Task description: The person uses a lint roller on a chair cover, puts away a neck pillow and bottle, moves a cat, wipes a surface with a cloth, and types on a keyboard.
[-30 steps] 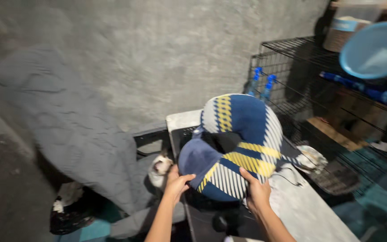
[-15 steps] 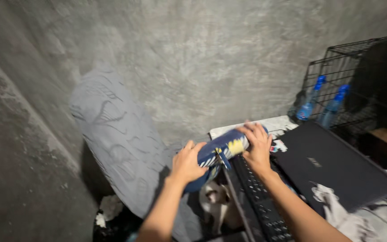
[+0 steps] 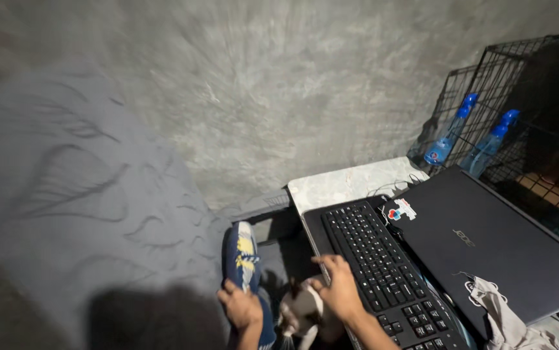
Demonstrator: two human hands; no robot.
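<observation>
Head view: pillow (image 3: 243, 256), blue with yellow and white checks, stands on edge in the gap between grey bedding (image 3: 85, 214) and the bench (image 3: 350, 185). Left hand (image 3: 240, 308) has its grip clamped on the pillow's lower end. Right hand (image 3: 339, 285), fingers spread apart, rests over a cat (image 3: 302, 314) beside the keyboard (image 3: 376, 259).

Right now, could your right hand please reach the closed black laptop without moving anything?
Probably yes: the right hand rests at the keyboard's left edge, and the laptop lies just beyond, nothing standing between.
</observation>
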